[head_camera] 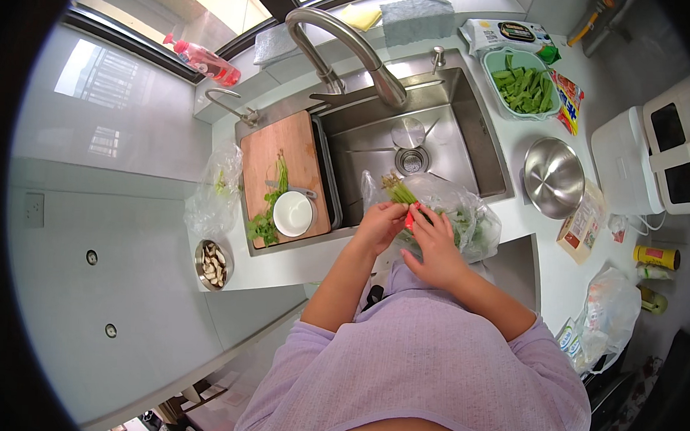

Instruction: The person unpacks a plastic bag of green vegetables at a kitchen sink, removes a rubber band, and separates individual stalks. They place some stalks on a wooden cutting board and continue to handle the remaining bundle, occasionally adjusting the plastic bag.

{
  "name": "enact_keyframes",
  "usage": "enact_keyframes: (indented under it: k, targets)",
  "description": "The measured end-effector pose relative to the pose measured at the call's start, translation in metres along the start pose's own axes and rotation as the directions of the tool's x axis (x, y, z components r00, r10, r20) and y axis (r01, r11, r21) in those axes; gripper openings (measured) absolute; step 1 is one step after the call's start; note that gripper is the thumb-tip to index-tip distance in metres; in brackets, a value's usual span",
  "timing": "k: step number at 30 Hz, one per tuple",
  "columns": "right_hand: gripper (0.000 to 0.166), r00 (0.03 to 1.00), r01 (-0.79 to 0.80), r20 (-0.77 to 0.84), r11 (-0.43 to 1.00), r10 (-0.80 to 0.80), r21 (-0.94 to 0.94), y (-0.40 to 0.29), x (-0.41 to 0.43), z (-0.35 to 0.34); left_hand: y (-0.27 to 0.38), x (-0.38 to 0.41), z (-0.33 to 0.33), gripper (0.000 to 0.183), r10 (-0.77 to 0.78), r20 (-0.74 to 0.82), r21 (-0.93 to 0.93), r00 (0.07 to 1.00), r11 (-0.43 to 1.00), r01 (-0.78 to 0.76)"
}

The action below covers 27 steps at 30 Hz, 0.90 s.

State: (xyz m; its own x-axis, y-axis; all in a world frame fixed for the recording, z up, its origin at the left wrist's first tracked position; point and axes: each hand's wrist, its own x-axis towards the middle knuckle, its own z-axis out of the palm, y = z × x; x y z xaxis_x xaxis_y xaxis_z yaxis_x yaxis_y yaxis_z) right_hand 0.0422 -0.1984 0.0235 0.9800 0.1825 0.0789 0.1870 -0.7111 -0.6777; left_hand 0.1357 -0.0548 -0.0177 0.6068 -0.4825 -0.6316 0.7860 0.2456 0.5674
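Over the sink's front edge, my left hand (pixel 377 223) pinches a bunch of green-stemmed herbs (pixel 401 191) close to a red tie (pixel 412 215) wrapped around the stems. My right hand (pixel 436 242) lies on the other side of the tie, its fingers over the bunch. Pale root ends point towards the sink. The leafy end sits in a clear plastic bag (pixel 477 212), which partly hides it. To the left, loose herb sprigs (pixel 263 226) lie on a wooden cutting board (pixel 267 148), beside a white bowl (pixel 293 213) and a partly covered knife (pixel 303 191).
A steel sink (pixel 377 127) with a tall faucet (pixel 364 37) is in front. At left stand a bowl of sliced mushrooms (pixel 213 264) and a crumpled plastic bag (pixel 213 195). A basket of cut greens (pixel 521 87), a steel bowl (pixel 553 177) and a white appliance (pixel 627 161) occupy the right counter.
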Motion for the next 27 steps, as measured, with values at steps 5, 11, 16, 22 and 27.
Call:
enact_keyframes:
  k: [5,11,16,22,27]
  targets:
    - [0.057,0.996,-0.019,0.087,0.991,0.031,-0.132,-0.005,-0.002,0.001,0.005,-0.006,0.015,0.022,0.002,-0.048,0.095,0.999,0.995,0.003]
    - [0.064,0.986,-0.021,0.153,0.971,0.06,-0.24,-0.012,-0.002,0.001,0.002,-0.004,0.021,0.025,0.008,-0.113,0.131,0.994,0.991,0.007]
    - [0.064,0.973,-0.021,0.213,0.958,0.085,-0.284,-0.016,-0.001,-0.002,-0.007,0.004,0.018,0.022,0.05,-0.171,0.169,0.984,0.985,-0.021]
    - [0.059,0.974,-0.071,0.179,0.941,0.137,-0.331,-0.02,0.0,-0.005,-0.01,0.002,0.028,0.024,0.049,-0.141,0.102,0.989,0.994,-0.034]
    - [0.058,0.968,-0.14,0.154,0.938,0.197,-0.318,-0.016,-0.003,-0.009,-0.011,0.001,0.02,0.022,0.062,-0.055,0.149,0.997,0.987,-0.053]
